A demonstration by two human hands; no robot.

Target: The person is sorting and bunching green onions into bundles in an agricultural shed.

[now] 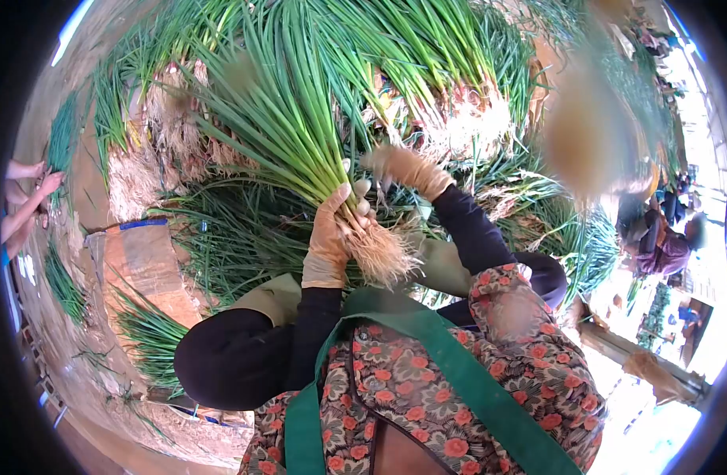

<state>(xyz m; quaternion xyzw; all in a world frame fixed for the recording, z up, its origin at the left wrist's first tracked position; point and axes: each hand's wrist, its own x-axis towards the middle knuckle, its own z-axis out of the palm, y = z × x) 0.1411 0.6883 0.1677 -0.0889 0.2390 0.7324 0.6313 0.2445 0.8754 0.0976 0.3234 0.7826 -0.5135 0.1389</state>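
Observation:
My left hand [330, 237], in a tan glove, is wrapped round a bunch of green onions [312, 142] near its white bulbs. The long green leaves fan out up and to the left, and the pale roots [382, 253] hang at the lower right. My right hand [407, 169], also gloved, is to the right of the bunch, apart from the bulbs. Its fingers are smeared, so whether they hold anything is unclear. Behind both hands lie more onions with thick roots [466, 119].
Loose green leaves [237, 229] lie under my hands. A brown cardboard piece [146, 265] is at the left. Another person's hands [47, 180] touch greens at the far left. A person in dark red clothing [666, 247] is at the right. Blurry spots cover parts of the view.

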